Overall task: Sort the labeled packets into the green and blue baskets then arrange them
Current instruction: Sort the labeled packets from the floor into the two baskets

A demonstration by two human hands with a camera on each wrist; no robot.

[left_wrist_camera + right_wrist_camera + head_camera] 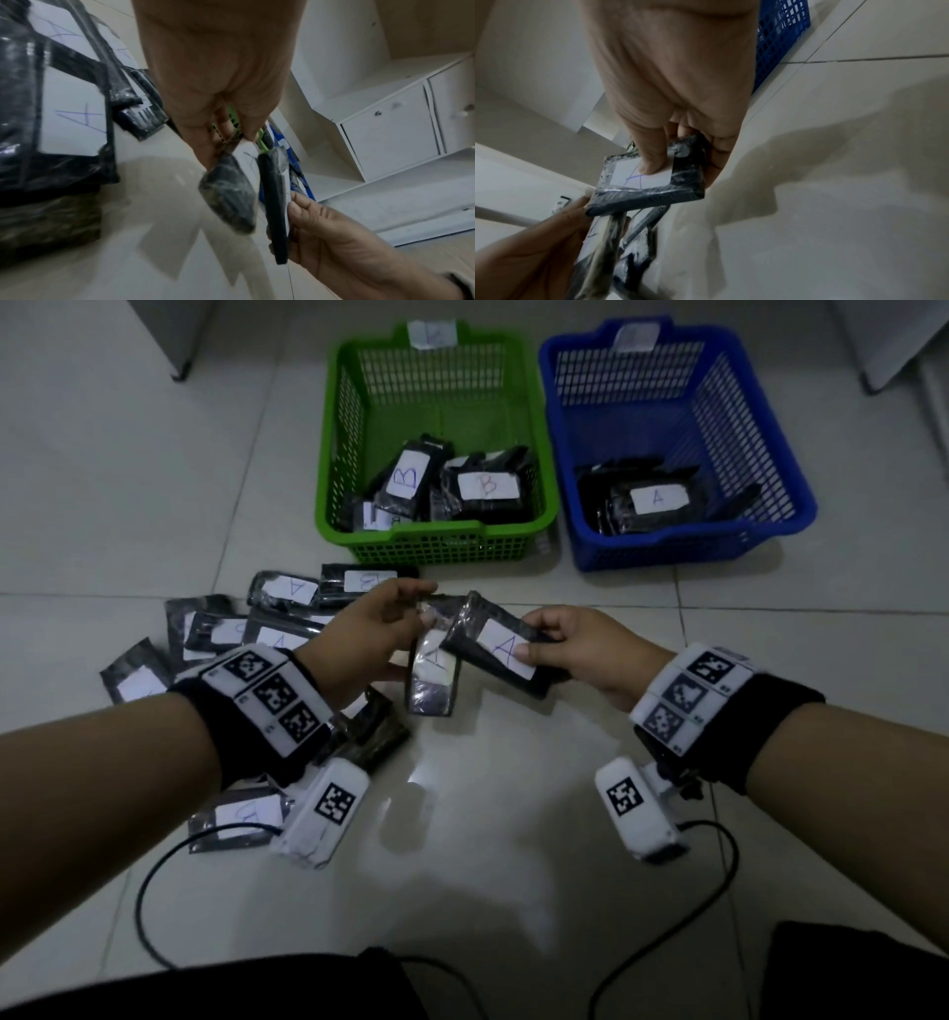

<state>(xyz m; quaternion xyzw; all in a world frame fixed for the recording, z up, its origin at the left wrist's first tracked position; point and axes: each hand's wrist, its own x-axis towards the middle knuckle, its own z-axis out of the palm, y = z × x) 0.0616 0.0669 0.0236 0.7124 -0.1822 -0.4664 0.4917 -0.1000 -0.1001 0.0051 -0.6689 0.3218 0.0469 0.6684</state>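
Observation:
My right hand (pixel 554 644) grips a black packet labeled A (pixel 500 652), thumb pressed on its white label (pixel 639 174). My left hand (pixel 380 629) pinches the top of a second black packet (pixel 434 675) that hangs down just left of the first; its label seems to read A. In the left wrist view both packets (pixel 228 194) hang side by side above the floor. The green basket (pixel 436 541) holds several packets labeled B. Packets with an A label on top lie in the blue basket (pixel 683 546). Several more packets (pixel 287 593) are scattered on the floor to the left.
White tiled floor (pixel 513 814) lies under my hands. Camera cables (pixel 154 891) trail toward my body. White cabinets (pixel 390 130) stand beyond the baskets. A paper tag (pixel 431 333) sits on each basket's far rim.

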